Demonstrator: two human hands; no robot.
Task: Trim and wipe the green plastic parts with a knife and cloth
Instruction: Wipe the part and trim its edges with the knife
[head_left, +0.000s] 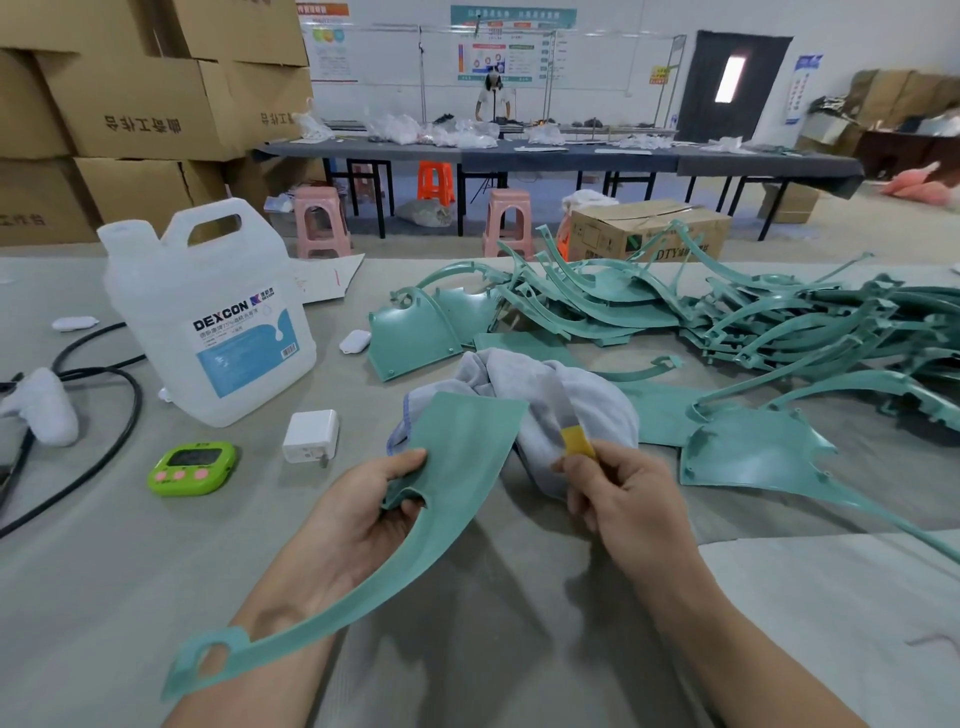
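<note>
My left hand (358, 514) grips a green plastic part (457, 447) by its wide flat end; its long curved arm runs down to a loop (208, 657) near my left forearm. My right hand (623, 499) pinches a small yellow-handled knife (577, 441), whose blade points up over a grey cloth (550, 400) lying crumpled on the table just behind the part. A big heap of green plastic parts (727, 322) covers the table's right and far side, with one part (753, 452) lying close to my right hand.
A clear DEXCON jug (208, 312) stands at the left. Near it lie a green timer (192, 467), a white charger (310, 435), black cables (119, 410) and a white controller (41, 405). Cardboard boxes (130, 104), stools and a long table with a person stand beyond.
</note>
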